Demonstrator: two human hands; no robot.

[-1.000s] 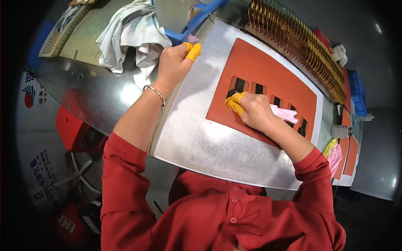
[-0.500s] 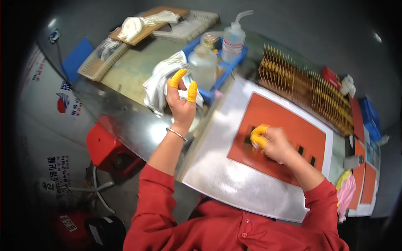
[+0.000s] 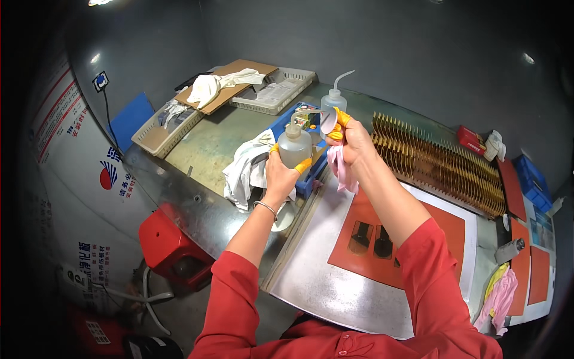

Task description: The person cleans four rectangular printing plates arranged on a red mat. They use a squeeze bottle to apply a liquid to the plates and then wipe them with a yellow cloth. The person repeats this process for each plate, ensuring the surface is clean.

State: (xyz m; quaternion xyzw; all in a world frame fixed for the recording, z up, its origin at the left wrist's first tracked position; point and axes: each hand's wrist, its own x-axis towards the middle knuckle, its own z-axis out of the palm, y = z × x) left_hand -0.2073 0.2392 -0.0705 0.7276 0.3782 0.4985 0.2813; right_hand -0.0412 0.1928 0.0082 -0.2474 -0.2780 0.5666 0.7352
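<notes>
Evidently, the orange sheet had been left: the squeeze bottle, raised above the blue tray, was gripped fully by the left hand, while a pink cloth was pinched in the right hand at its spout.

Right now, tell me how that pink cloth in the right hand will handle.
Likely floppy: the pink cloth hangs limp below the right hand, folding on itself. Probably light, since only fingertips pinch it. It may slip from the grip, as smooth yellow finger covers hold it.
</notes>
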